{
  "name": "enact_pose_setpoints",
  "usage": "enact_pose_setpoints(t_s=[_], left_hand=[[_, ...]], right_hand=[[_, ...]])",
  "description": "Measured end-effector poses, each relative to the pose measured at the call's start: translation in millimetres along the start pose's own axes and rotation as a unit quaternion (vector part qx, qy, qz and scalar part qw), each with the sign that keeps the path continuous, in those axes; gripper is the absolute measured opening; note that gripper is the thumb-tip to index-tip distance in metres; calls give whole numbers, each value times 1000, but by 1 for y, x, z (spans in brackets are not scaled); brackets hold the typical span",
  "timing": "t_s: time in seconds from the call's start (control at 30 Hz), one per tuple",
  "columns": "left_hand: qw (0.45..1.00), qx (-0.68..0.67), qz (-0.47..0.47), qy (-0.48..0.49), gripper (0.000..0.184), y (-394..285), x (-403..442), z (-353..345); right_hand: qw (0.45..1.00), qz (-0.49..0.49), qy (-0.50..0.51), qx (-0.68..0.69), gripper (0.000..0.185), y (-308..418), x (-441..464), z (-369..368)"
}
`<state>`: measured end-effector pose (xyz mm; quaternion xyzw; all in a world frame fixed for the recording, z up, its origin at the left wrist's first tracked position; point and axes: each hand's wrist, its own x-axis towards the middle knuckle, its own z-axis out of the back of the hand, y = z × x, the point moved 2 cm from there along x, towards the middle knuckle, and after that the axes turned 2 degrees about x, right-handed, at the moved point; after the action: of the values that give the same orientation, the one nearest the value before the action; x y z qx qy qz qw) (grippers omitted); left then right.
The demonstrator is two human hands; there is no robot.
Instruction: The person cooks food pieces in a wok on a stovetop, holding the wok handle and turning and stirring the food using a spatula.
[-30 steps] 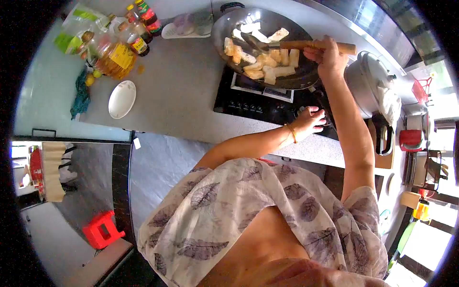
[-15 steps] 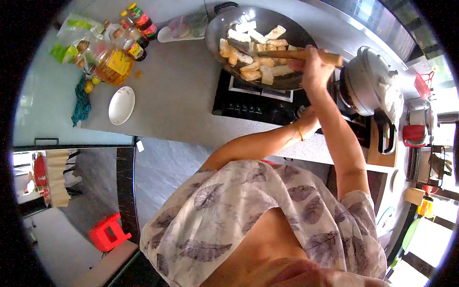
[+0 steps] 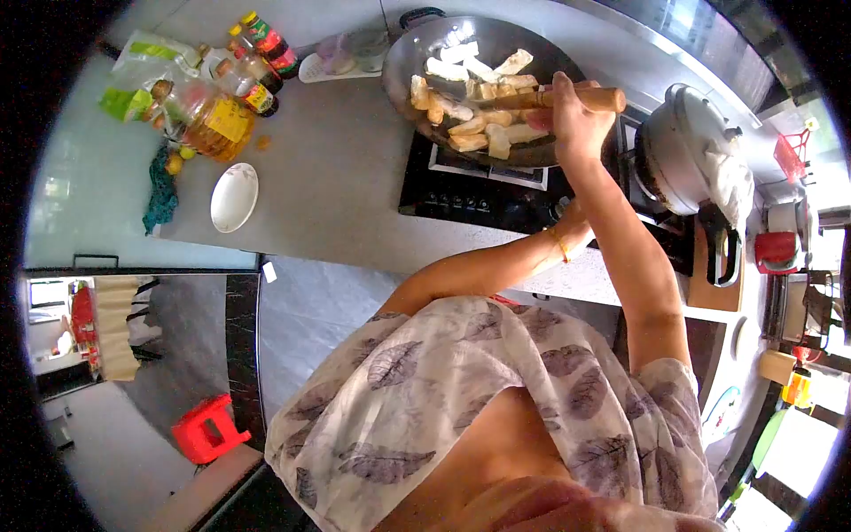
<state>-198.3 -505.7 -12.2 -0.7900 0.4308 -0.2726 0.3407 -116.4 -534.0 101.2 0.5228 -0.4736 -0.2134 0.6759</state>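
My right hand (image 3: pixel 581 129) is closed around the wooden handle (image 3: pixel 605 97) of a spatula, whose far end lies among the food in the wok. The wok (image 3: pixel 403 75) holds several pale, partly browned strips (image 3: pixel 479 71) that look like tofu. My left hand (image 3: pixel 574 222) reaches under my right forearm to the front of the black gas stove (image 3: pixel 439 202), beside a round control knob (image 3: pixel 560 207). Its fingers are largely hidden behind my right wrist, so their grip does not show.
A lidded pressure cooker (image 3: pixel 678 146) stands on the right burner, its black handle pointing toward me. On the counter at left are a white dish (image 3: pixel 234 197), a large oil bottle (image 3: pixel 217 124), several sauce bottles (image 3: pixel 266 44) and a teal cloth (image 3: pixel 161 195). A red stool (image 3: pixel 208 430) is on the floor.
My right hand has shifted slightly left with the spatula handle. The left hand stays by the stove knob, and the strips in the wok lie nearly as before. The view has moved a little.
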Motion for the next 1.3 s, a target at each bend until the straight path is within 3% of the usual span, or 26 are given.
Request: enact_pose_setpoints(t_s=[0.07,0.13,0.17,0.2,0.23,0.3,0.37,0.43,0.47,0.5,0.57,0.6,0.7,0.73,0.77,0.8,0.87,0.9,0.97,1.03,1.1,1.17,1.2,1.3], left_hand=[[996,80,-24,16,18,5,3,5],[992,99,65,42,19,33,4,16],[994,11,98,53,24,49,9,22],[987,-75,133,59,30,65,14,28],[998,26,51,39,31,53,9,24],[967,224,-120,7,32,13,3,8],[996,60,58,26,30,29,9,15],[987,-34,155,21,30,43,6,18],[987,-43,156,12,32,39,9,17],[989,109,80,56,34,38,8,20],[898,425,-95,65,38,40,5,27],[926,359,-105,56,39,46,6,27],[995,91,40,-5,40,64,18,31],[995,72,66,-17,40,70,15,33],[994,51,91,-30,40,74,12,33],[992,116,53,-23,39,73,16,35],[976,-110,181,-51,38,30,3,10],[982,-80,166,-47,37,30,6,13],[989,-23,138,-38,36,44,10,20],[988,151,-26,-37,36,102,23,44],[991,121,-25,-57,35,100,26,44],[978,-119,149,-85,34,43,7,14],[979,-54,188,-57,35,41,6,19],[988,-7,148,-52,38,68,13,31]], right_hand=[[1000,-23,-8,18,25,-1,1,-1],[999,-20,-27,16,26,-6,-6,-6],[997,-68,-20,40,25,7,-10,-9],[998,-54,-29,32,25,10,-6,-10],[998,-43,-38,24,25,11,-5,-10],[998,5,-41,-43,25,7,-4,0],[999,-1,-32,-15,22,-3,-8,-3],[992,-91,-21,90,18,3,-20,-14],[996,-73,-16,48,16,11,-22,-20],[997,-61,-10,35,16,14,-27,-18],[1000,-23,4,10,16,22,-28,-16],[998,-52,24,0,16,25,-28,-14],[996,-78,9,41,17,19,-27,-18],[998,-33,-13,49,19,11,-27,-25],[995,-88,14,37,18,2,-28,-26],[996,-69,10,48,17,-3,-28,-26],[996,-60,12,69,19,-11,-35,-24],[998,-33,18,-48,19,18,-37,-20],[995,-91,28,36,20,16,-37,-22],[999,9,19,-35,20,-30,-30,-29],[997,-61,45,23,17,-8,-37,-29],[993,-94,61,46,14,4,-39,-19],[990,-110,67,55,13,5,-39,-15],[993,-92,61,46,13,-10,-35,-16]])
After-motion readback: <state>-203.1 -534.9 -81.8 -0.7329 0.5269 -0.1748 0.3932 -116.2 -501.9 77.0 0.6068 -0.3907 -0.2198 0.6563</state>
